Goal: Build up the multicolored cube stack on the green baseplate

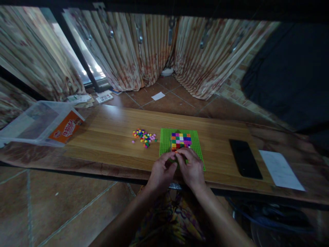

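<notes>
A green baseplate [195, 136] lies on the wooden table, with a block of small coloured bricks [181, 140] pressed onto its middle. My left hand [161, 173] and my right hand [192, 168] meet over the plate's near edge, just below that block. Both have their fingers curled and pinched together at the fingertips, around something too small to make out. A loose pile of coloured bricks [144, 136] sits on the table to the left of the plate.
A black phone [245, 158] and a white sheet of paper [280, 170] lie on the table [108, 137] to the right. A clear plastic box with an orange label [41, 123] stands at the left end. Curtains hang behind, with papers on the tiled floor.
</notes>
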Demonstrator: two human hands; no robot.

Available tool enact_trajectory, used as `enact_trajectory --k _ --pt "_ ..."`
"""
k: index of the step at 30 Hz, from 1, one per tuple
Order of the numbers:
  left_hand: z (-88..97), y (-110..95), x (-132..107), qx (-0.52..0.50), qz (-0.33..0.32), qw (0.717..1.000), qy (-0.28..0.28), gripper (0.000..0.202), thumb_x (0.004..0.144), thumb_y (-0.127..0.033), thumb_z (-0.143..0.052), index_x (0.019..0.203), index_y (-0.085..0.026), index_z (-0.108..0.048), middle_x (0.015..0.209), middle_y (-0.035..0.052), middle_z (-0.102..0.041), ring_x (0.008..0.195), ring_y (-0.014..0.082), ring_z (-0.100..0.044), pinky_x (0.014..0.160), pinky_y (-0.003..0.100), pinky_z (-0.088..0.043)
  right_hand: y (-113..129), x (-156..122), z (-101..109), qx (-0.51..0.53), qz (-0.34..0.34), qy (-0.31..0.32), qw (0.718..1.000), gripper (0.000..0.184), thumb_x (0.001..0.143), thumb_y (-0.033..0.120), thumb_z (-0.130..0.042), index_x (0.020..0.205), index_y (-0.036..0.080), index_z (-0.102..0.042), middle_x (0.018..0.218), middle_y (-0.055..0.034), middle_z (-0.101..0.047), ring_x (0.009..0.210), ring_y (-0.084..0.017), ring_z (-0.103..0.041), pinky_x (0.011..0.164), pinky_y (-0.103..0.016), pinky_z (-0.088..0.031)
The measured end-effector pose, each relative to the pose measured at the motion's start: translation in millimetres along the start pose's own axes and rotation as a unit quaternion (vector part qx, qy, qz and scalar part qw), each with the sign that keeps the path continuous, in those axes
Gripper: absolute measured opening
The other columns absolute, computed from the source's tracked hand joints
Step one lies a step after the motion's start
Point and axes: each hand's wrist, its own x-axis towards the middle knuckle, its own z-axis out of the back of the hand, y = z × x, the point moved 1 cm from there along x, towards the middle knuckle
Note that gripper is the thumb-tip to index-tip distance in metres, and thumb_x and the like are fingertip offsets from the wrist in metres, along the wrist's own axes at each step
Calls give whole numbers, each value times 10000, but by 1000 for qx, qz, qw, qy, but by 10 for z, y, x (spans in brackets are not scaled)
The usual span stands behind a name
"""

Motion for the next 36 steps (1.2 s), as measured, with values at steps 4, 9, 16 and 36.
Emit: enact_trajectory --k 4,9,16,36 --pt "23 24 -8 9 5 1000 0 351 813 -157 -562 1156 -200 -622 1011 32 -660 936 151 -623 889 292 -490 -5 33 -19 3 10 -6 1000 152 906 171 -524 898 219 -667 903 -37 -685 861 -172 -636 789 -308 -510" --pt "57 -51 -9 79 -16 997 -16 392 812 -120 -544 1192 -199 -601 1038 42 -652 951 152 -618 899 300 -493 -1 65 -38 -44 32 -11 998 165 893 160 -530 887 210 -687 897 -49 -709 853 -188 -650 787 -322 -518" --pt "30 -103 -13 134 -42 990 -3 416 813 -92 -522 1211 -197 -583 1079 53 -652 964 152 -620 891 300 -509 -26 47 -60 -46 0 -25 999 323 891 178 -513 1192 217 -622 953 -50 -737 866 -191 -677 822 -354 -537" --pt "17 -75 -28 184 -45 982 3 438 819 -103 -505 1247 -186 -548 1097 74 -647 991 169 -620 910 334 -510 14 78 -88 97 -160 -60 981 131 823 274 -619 902 210 -702 906 -46 -754 838 -179 -692 799 -324 -520"
